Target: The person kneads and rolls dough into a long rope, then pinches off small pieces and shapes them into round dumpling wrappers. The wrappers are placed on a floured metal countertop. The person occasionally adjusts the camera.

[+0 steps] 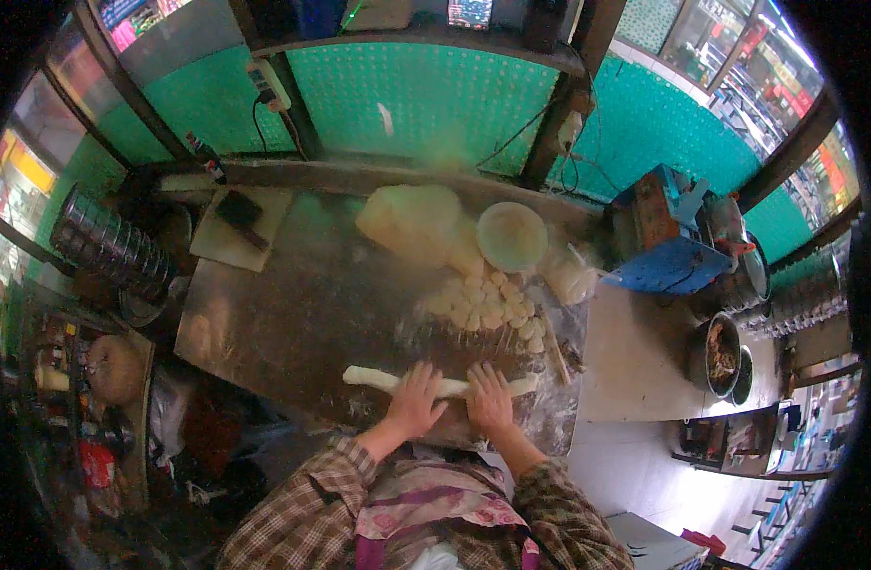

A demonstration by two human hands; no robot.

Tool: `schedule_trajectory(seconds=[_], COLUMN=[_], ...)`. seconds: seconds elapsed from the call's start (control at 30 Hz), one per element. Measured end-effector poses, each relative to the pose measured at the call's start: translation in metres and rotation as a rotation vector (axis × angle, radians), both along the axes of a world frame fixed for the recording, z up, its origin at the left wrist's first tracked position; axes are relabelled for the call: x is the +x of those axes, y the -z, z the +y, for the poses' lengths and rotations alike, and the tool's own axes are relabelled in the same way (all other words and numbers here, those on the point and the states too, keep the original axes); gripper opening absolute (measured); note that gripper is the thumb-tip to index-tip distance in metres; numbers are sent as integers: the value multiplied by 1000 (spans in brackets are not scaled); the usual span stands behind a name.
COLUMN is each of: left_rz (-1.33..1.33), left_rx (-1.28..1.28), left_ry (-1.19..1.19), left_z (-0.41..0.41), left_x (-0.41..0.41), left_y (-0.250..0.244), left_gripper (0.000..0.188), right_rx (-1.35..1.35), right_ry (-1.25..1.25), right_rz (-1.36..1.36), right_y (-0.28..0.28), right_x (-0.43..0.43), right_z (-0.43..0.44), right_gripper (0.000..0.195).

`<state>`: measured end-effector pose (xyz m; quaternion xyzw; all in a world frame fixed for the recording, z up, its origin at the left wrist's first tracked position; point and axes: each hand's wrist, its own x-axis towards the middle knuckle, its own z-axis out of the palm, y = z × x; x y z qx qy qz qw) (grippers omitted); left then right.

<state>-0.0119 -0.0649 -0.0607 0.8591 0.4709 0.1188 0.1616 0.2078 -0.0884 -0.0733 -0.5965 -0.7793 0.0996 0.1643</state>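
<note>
A long white roll of dough (pixel 368 376) lies crosswise on the floured worktop (pixel 300 335), close to its front edge. My left hand (pixel 415 400) rests palm down on the roll, left of its middle. Flat on the same roll, further right, is my right hand (pixel 491 400). Both hands have their fingers stretched over the dough and grip nothing; the dough under them is hidden. Beyond the right hand, several small dough pieces (pixel 492 303) sit in a cluster. A thin wooden stick (pixel 555 349), perhaps a rolling pin, lies beside them.
A large pale mass (pixel 414 214), apparently dough, and a round bowl (pixel 512 236) stand at the back. Near the bowl is a plastic bag (pixel 569 274). A board (pixel 239 235) carries a dark scraper-like tool. A blue box (pixel 667 263) and a filling pot (pixel 720 356) stand right.
</note>
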Motion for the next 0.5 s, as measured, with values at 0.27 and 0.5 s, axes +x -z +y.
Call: schedule_trajectory(seconds=[0.27,0.5], left_rz=[-206,169], left_rx=[11,116], left_ry=[169,121], left_z=[-30,79], left_x=[-48,-39], left_y=[-13,25], left_gripper=[51,56], right_rx=[-63,-12], right_ry=[-106,163], right_rz=[229,-36], right_y=[-7,19], right_x=[-49,-85], right_z=[-36,71], right_gripper=[47,54])
